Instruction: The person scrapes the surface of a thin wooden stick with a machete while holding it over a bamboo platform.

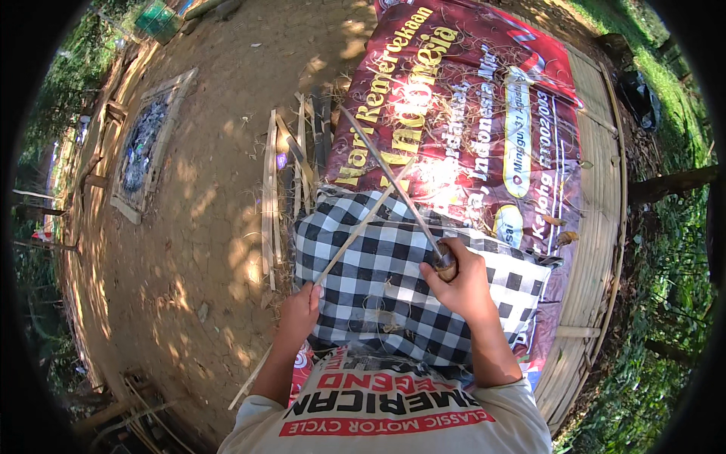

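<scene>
My right hand [463,281] is closed round the dark wooden handle of a long knife [387,172], whose blade points up and to the left. In my left hand [301,309] is a thin bamboo strip [353,236], running from below my left forearm up to the right. Strip and blade cross in front of me; whether they touch, I cannot tell. Beneath both lies a black and white checked cloth [378,287], spread over my lap, with a few shavings on it.
A red printed banner [469,83] strewn with curly shavings covers a bamboo platform [594,227] on the right. Several split bamboo pieces [274,197] lie left of the cloth. Further left, a bordered ash pit [147,140] sits in the dirt ground [219,98]. A green basket [157,21] stands far left.
</scene>
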A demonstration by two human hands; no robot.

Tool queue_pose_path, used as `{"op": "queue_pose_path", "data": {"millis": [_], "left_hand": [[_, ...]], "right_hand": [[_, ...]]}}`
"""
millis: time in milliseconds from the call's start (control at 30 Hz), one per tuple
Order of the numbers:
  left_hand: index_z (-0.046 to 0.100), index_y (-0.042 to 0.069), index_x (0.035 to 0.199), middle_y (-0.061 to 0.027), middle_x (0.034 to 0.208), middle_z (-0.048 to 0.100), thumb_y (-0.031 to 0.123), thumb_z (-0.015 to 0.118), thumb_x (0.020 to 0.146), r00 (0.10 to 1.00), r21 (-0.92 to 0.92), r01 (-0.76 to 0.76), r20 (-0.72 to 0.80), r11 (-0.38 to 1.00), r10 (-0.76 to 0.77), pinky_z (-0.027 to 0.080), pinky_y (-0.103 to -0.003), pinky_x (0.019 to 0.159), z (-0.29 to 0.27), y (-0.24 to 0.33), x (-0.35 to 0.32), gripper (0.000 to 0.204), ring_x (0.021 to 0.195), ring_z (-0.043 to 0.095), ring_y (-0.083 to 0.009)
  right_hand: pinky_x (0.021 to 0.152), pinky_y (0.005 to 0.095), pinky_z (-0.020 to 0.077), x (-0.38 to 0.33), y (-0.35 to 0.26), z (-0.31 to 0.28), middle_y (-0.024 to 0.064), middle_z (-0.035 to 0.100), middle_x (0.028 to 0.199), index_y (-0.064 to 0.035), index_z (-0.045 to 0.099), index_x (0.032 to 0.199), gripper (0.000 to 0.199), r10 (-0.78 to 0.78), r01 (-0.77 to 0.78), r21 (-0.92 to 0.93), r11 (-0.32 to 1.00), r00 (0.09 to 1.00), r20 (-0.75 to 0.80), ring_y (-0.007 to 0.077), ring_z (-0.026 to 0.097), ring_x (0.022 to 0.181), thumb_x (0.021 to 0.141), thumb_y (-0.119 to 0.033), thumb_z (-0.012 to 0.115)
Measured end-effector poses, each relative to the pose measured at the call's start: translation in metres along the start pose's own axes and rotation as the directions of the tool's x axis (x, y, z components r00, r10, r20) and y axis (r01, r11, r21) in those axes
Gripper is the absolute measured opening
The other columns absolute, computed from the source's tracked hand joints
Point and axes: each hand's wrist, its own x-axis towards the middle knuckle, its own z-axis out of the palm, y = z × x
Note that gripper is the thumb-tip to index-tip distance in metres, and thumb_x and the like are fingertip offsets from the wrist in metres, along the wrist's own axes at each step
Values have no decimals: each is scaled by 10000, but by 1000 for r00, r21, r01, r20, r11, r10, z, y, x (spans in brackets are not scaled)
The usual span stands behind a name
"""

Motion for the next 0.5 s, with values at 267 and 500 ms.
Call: {"op": "queue_pose_path", "data": {"millis": [267,500], "left_hand": [[524,1,948,-216,556,545,202,479,957,994,114,-19,-100,993,31,434,-499,477,28,-3,-3,206,528,569,-421],[520,30,878,-187,537,552,210,474,959,992,175,-25,-118,984,47,457,-473,464,32,-5,1,203,499,582,-383]], "right_hand": [[655,359,518,44,15,49,114,618,805,-33,548,985,372,-317,424,-463,779,902,292,271,641,749,687,-183,713],[612,382,520,71,48,86,117,631,727,-49,577,854,243,-208,396,-559,729,906,370,290,651,677,674,-188,663]]}}
